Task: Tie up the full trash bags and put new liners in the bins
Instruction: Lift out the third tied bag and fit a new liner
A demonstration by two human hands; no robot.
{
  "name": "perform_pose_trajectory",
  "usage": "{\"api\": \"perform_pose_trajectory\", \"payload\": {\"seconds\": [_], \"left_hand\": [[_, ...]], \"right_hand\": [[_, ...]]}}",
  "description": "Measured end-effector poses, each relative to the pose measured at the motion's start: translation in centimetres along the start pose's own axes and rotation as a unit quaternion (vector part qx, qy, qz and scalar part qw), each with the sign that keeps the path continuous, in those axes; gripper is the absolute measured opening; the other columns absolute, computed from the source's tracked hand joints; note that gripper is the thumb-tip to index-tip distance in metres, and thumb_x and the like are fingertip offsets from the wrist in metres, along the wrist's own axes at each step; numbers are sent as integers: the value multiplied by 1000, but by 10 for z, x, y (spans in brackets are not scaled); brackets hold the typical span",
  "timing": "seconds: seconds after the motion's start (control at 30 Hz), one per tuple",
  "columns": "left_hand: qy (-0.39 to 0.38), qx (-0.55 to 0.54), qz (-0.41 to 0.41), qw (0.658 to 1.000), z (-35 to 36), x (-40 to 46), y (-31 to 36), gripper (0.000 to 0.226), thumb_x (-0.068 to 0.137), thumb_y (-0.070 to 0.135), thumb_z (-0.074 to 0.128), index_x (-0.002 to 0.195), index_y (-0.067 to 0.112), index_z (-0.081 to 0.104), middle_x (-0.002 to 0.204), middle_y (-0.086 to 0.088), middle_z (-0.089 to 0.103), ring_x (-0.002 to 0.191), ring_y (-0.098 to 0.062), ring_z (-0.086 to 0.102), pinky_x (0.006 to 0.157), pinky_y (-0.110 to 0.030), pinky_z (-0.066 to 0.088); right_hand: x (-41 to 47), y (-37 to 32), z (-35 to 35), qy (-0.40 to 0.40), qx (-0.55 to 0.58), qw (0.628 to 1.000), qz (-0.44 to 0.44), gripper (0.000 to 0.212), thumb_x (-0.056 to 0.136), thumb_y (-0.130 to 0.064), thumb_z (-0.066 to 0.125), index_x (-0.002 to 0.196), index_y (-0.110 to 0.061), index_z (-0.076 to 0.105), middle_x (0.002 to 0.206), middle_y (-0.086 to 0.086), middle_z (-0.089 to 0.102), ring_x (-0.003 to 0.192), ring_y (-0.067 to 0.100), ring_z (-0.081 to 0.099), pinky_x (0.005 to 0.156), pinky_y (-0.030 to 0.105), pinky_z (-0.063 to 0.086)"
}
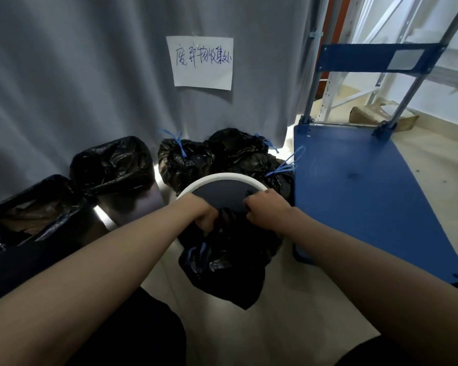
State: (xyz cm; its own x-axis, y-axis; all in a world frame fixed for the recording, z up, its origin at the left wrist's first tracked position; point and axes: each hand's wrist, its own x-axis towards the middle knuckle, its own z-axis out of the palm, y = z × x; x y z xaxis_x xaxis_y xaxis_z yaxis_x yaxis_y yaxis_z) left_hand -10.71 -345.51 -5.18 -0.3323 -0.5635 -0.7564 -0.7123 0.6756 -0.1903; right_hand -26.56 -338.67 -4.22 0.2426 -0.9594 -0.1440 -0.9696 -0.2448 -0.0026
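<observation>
My left hand [205,213] and right hand [266,208] each grip, fingers curled, one black plastic liner [230,260] at the near rim of one round white-rimmed bin [220,179]. Behind it: three tied black bags [185,159] with blue drawstrings. To the left: two lined bins [111,165]. One handwritten paper sign [202,62] reads "废弃物收集处".

At frame centre I see my left hand [205,213] and right hand [266,207] gripping a black liner [228,260] at the white-rimmed bin [220,178]. Tied bags [185,159] sit just behind.

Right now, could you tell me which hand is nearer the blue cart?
Right. The right hand grips the black liner beside the blue cart; the left hand grips it farther away.
</observation>
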Motion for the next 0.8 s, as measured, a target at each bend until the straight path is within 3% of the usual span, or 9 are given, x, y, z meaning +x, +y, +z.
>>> {"api": "perform_pose_trajectory", "payload": {"seconds": [0.07, 0.2, 0.3, 0.33, 0.43, 0.5, 0.57, 0.63, 0.8], "left_hand": [[68, -23, 13, 997, -19, -9, 1, 35, 92, 13, 56, 127, 11, 61, 126, -10, 62, 113, -27, 59, 86, -30, 43], [175, -98, 34, 979, -54, -33, -11, 23, 85, 7, 54, 98, 21, 67, 98, -2, 64, 90, -20, 57, 76, -27, 45], [264, -122, 18, 957, -55, -44, -24, 22, 79, 9, 54, 78, 31, 59, 88, 3, 58, 91, -25, 61, 75, -35, 51], [282, -117, 7, 952, -51, -46, -27, 23, 79, 9, 53, 77, 32, 57, 91, 2, 57, 92, -26, 61, 72, -36, 50], [292, -92, -24, 952, -39, -52, -32, 20, 84, 11, 53, 91, 29, 59, 98, -2, 53, 90, -25, 55, 67, -32, 39], [283, -86, -32, 955, -32, -54, -35, 20, 86, 12, 53, 97, 27, 59, 95, -1, 49, 87, -24, 51, 68, -32, 37], [283, -88, -35, 954, -27, -56, -41, 19, 86, 12, 53, 95, 28, 58, 93, 0, 48, 86, -24, 52, 68, -33, 38], [282, -95, -35, 954, -25, -57, -48, 19, 84, 12, 54, 92, 29, 57, 92, 0, 49, 88, -25, 56, 67, -33, 40], [260, -114, -22, 959, -20, -61, -56, 17, 81, 14, 57, 85, 31, 55, 79, 5, 46, 87, -26, 58, 69, -33, 45]], "right_hand": [[-4, 1, -4, -27, 20, 999, -3, 29, 95, -22, 45, 117, -13, 61, 116, 14, 62, 107, 33, 59, 88, 36, 42], [-8, 1, -4, -50, -27, 998, -15, 36, 99, -36, 42, 121, -13, 58, 117, 15, 62, 108, 33, 59, 99, 41, 37], [-10, -3, -3, -167, -29, 985, -13, 47, 95, -49, 48, 126, -15, 56, 123, 13, 58, 118, 31, 54, 113, 47, 24], [-10, -5, -5, -204, -19, 979, -9, 48, 94, -48, 51, 127, -14, 54, 127, 12, 56, 121, 32, 52, 113, 45, 26], [-8, -15, -9, -268, -29, 963, -7, 40, 96, -30, 54, 131, -11, 50, 130, 10, 54, 118, 31, 54, 87, 36, 41], [-4, -23, -11, -286, -45, 957, -19, 38, 98, -23, 52, 132, -7, 51, 129, 12, 55, 114, 31, 56, 80, 34, 42], [4, -26, -10, -245, -39, 969, -14, 34, 99, -21, 49, 130, -7, 51, 130, 14, 54, 117, 35, 55, 88, 39, 43], [14, -27, -9, -135, -40, 990, -11, 28, 98, -17, 46, 123, -9, 57, 126, 15, 58, 117, 35, 56, 98, 43, 40], [33, -31, -8, 134, -7, 991, 8, 23, 94, -14, 47, 109, -14, 64, 113, 7, 64, 99, 30, 65, 72, 38, 45]]}}
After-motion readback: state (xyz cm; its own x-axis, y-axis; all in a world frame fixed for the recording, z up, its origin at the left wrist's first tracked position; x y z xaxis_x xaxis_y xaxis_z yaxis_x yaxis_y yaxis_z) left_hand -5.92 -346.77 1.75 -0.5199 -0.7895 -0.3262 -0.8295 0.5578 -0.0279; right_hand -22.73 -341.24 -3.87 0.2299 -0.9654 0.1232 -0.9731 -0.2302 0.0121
